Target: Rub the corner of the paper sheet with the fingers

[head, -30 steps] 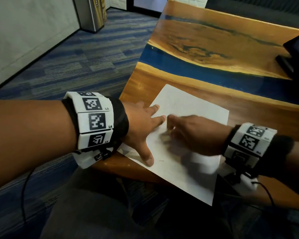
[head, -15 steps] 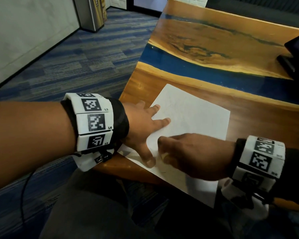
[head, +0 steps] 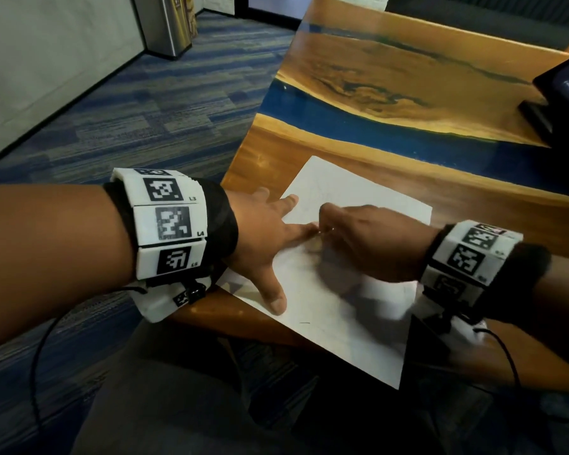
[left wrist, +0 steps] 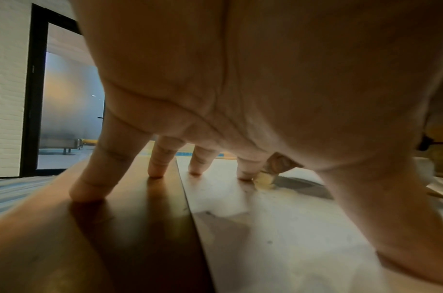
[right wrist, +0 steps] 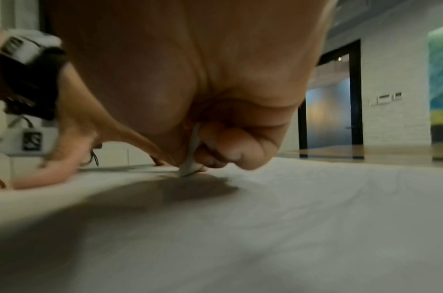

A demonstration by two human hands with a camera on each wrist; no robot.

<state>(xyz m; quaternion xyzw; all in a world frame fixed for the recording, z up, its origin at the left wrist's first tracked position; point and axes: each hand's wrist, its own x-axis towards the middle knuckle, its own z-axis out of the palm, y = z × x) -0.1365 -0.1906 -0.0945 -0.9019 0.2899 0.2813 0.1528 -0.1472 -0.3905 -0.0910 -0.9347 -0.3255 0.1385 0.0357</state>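
Head view shows the left hand (head: 260,244) spread flat, pinning the paper sheet (head: 349,310) at the worktop's (head: 309,149) near-left corner while the right hand (head: 372,241) pinches a small pale eraser (right wrist: 190,164) against it; rubbing hard could crumple or tear the paper.

Your paper (head: 358,192) looks matt white and smooth; the table (head: 391,70) at twelve o'clock is glossy wood; the bin (head: 165,24) at eleven, brushed metal.
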